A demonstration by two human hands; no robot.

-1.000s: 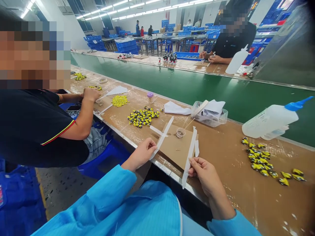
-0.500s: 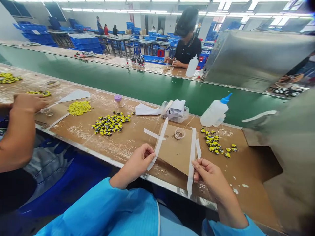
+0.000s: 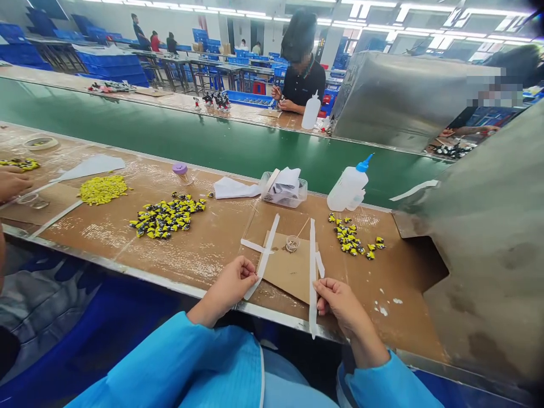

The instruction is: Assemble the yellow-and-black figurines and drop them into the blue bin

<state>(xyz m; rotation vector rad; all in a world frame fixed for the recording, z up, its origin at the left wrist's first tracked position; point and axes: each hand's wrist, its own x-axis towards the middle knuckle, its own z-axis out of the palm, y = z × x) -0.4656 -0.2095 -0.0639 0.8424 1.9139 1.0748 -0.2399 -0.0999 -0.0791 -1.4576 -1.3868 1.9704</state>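
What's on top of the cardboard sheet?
On the cardboard sheet: a small clear cup, with a thin stick by it. White tape strips overlap the sheet's left and right sides; what they cover there can't be seen.

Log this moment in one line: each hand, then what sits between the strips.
left hand: pinching left white strip | right hand: pinching right white strip | between strips: small clear cup on cardboard sheet

Left hand [image 3: 228, 283] and right hand [image 3: 341, 301] apart and low in front, each in a close thumb-and-finger pinch.
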